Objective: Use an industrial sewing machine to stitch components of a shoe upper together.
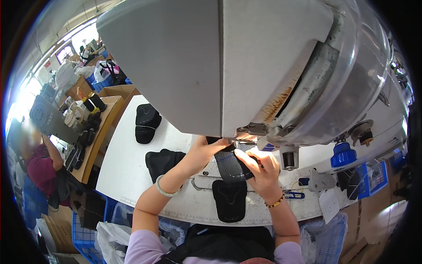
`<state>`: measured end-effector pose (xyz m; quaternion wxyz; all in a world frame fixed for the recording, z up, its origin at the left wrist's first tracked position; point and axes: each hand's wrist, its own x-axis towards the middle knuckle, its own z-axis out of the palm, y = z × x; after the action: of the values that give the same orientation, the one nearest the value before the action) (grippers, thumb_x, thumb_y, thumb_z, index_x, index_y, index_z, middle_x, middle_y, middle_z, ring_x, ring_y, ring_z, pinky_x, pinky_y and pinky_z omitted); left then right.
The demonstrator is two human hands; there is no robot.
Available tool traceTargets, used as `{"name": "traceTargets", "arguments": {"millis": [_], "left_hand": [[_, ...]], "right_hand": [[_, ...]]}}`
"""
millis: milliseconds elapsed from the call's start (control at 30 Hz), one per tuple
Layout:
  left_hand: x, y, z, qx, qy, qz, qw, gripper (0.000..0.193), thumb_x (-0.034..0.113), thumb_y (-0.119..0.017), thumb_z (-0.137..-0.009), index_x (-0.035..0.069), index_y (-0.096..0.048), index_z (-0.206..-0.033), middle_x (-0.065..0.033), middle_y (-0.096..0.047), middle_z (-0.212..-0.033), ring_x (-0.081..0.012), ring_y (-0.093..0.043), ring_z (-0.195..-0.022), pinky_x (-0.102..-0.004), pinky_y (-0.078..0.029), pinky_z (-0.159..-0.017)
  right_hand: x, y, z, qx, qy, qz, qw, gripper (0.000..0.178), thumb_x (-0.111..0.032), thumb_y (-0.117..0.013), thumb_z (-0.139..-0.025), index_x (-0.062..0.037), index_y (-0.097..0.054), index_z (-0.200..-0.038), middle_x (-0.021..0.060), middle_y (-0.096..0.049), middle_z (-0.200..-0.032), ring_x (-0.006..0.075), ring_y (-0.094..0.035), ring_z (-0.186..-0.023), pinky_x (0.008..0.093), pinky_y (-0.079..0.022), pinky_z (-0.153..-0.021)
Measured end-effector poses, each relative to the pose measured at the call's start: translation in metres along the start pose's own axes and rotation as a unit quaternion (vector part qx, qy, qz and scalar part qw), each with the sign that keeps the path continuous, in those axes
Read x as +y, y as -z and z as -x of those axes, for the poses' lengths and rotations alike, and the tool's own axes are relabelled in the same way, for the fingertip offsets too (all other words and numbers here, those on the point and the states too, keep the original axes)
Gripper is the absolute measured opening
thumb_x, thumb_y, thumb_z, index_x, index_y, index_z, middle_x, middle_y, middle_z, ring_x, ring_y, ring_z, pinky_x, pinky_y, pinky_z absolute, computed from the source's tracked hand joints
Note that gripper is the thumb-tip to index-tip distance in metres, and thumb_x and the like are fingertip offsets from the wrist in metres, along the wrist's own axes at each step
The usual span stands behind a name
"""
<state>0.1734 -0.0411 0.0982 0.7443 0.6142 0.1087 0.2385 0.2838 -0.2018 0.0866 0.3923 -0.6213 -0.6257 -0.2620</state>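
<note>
Beneath the needle area of a large white sewing machine [184, 70], a black padded fabric piece [229, 166] with a ribbed surface lies under both my hands. My left hand [203, 155] presses its upper left edge, thumb and fingers closed on it close to the presser foot. On the other side my right hand [265, 170] grips the same piece, thumb on top and fingers bent. The needle tip is mostly hidden by the fingers and machine head. Another black shaped pad [229, 201] lies nearer to me, below the piece.
More black pads lie left on the white table [118, 163]: one stitched pad [147, 124] and one pad [163, 163] beside my left forearm. Blue thread snips [293, 194] rest right of my wrist. A blue crate [373, 179] stands far right. A person [41, 165] sits at far left.
</note>
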Motion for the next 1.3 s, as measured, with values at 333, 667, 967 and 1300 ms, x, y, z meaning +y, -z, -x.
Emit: {"name": "traceTargets", "arguments": {"millis": [333, 667, 967, 1300], "left_hand": [[-0.016, 0.007, -0.004, 0.0, -0.036, 0.024, 0.999, 0.023, 0.014, -0.061, -0.089, -0.002, -0.057, -0.106, -0.0041, -0.057, -0.102, -0.0112, -0.052, -0.096, -0.0267, -0.043, -0.086], [-0.011, -0.019, 0.014, 0.083, -0.164, -0.067, 0.981, 0.014, 0.009, -0.058, -0.089, -0.001, -0.06, -0.1, -0.0014, -0.062, -0.092, -0.0088, -0.056, -0.083, -0.0245, -0.045, -0.075], [-0.007, -0.04, 0.024, 0.172, -0.144, -0.085, 0.971, 0.014, 0.01, -0.055, -0.09, 0.001, -0.062, -0.097, -0.0001, -0.062, -0.086, -0.0047, -0.054, -0.068, -0.0216, -0.044, -0.056], [-0.01, -0.068, 0.026, 0.295, -0.208, -0.128, 0.924, 0.012, 0.001, -0.052, -0.086, -0.005, -0.059, -0.093, -0.0065, -0.062, -0.084, -0.0133, -0.056, -0.077, -0.026, -0.045, -0.072]], "right_hand": [[-0.003, 0.002, 0.002, 0.028, 0.03, 0.017, 0.999, 0.047, -0.001, -0.059, -0.058, -0.0148, -0.068, -0.102, 0.0015, -0.057, -0.096, 0.0189, -0.053, -0.077, 0.032, -0.044, -0.065], [0.012, 0.0, 0.01, 0.069, 0.019, -0.001, 0.997, 0.039, 0.001, -0.055, -0.059, -0.0091, -0.069, -0.094, 0.005, -0.063, -0.095, 0.021, -0.057, -0.075, 0.0306, -0.047, -0.067], [0.021, -0.006, 0.017, 0.102, -0.012, 0.004, 0.995, 0.044, 0.006, -0.053, -0.059, -0.0083, -0.068, -0.097, 0.0085, -0.059, -0.088, 0.0188, -0.058, -0.069, 0.0256, -0.047, -0.057], [0.023, -0.004, 0.019, 0.086, -0.099, -0.013, 0.991, 0.035, 0.014, -0.054, -0.065, -0.0036, -0.069, -0.092, 0.0079, -0.059, -0.076, 0.0168, -0.055, -0.063, 0.0263, -0.045, -0.06]]}}
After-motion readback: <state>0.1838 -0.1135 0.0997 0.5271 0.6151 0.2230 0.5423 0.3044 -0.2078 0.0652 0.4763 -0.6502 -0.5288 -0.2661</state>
